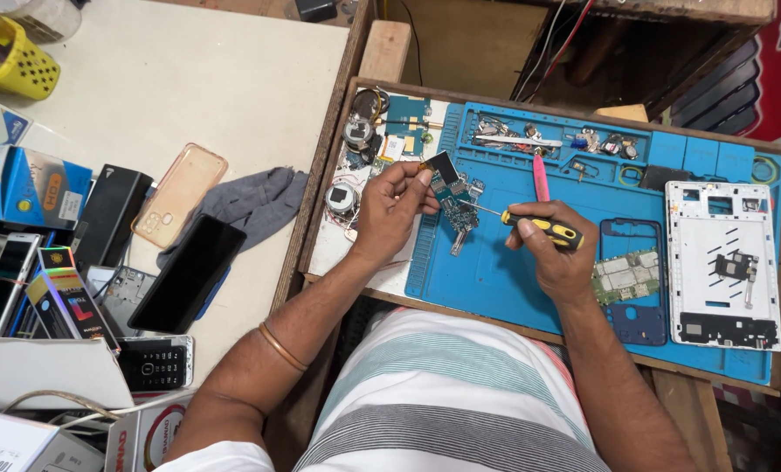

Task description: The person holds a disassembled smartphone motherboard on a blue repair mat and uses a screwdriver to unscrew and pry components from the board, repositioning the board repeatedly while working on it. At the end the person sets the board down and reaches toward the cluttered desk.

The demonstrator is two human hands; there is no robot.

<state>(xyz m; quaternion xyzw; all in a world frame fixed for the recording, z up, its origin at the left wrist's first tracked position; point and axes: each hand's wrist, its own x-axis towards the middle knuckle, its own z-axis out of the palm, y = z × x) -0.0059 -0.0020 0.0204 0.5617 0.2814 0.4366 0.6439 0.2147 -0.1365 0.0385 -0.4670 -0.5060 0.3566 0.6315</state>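
Pinching a small circuit board (450, 194) by its upper end, the left hand (389, 210) hovers over the left edge of the blue mat (495, 280). Its thumb and fingertips are closed on the board, the wrist is bent slightly back, and the forearm runs down and left toward the body, with a thin bangle (282, 347) near the elbow. The board hangs tilted, its lower end toward the mat.

The right hand (555, 253) is curled in a fist-like grip around the yellow-and-black handle of a screwdriver (530, 225). The thin shaft points left, and its tip meets the board near its middle. The right forearm comes up from the lower right, with the wrist over the mat's centre.

A pink-handled tool (540, 177) lies just above the right hand. A green board (626, 275) sits in a dark blue phone frame (637, 323) just right of that hand, and a white phone frame (722, 262) lies farther right. Left of the wooden tray (316, 188), on the white table (190, 79), rest a grey cloth (255, 201), a clear phone case (181, 194) and a black phone (190, 273).
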